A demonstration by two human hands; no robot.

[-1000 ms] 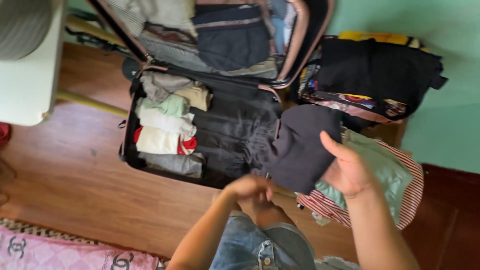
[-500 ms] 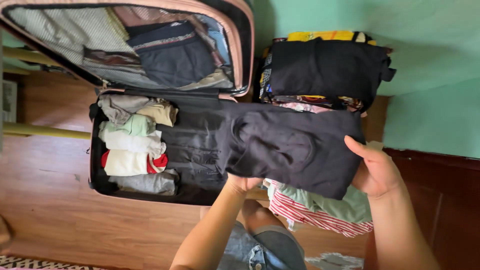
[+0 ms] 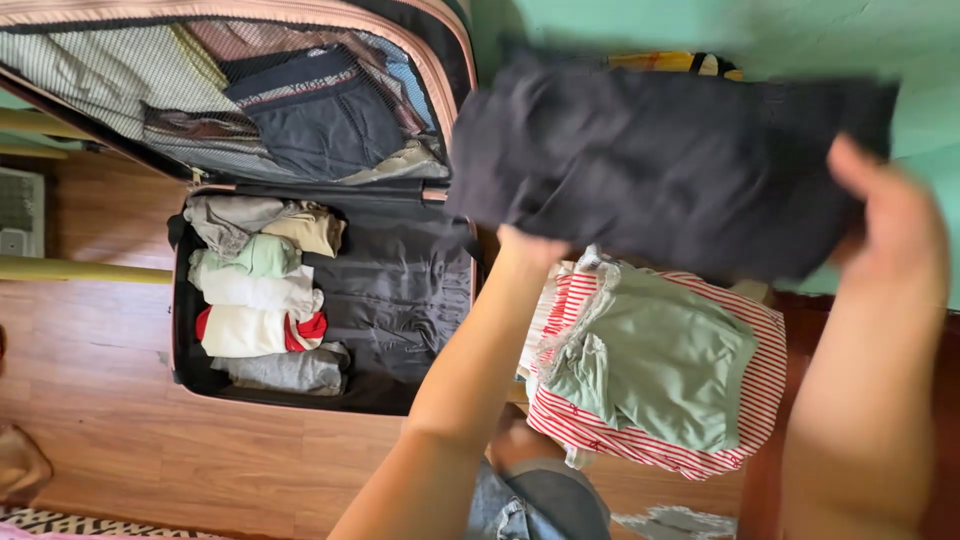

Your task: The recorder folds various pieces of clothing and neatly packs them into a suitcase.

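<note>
On a wooden floor [image 3: 120,400] by a green wall [image 3: 800,30], an open suitcase [image 3: 400,290] lies – above it, left hand [image 3: 530,248] and right hand [image 3: 890,225] each grip closed on a dark garment [image 3: 660,160], stretched lengthwise left to right

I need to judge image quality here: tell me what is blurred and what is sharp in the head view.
Head view: the dark garment held up by the left hand and right hand is motion-blurred, its edges smeared; the right hand is soft too. The open suitcase, its rolled clothes and the striped pile look fairly sharp, in even, soft light without glare.
</note>
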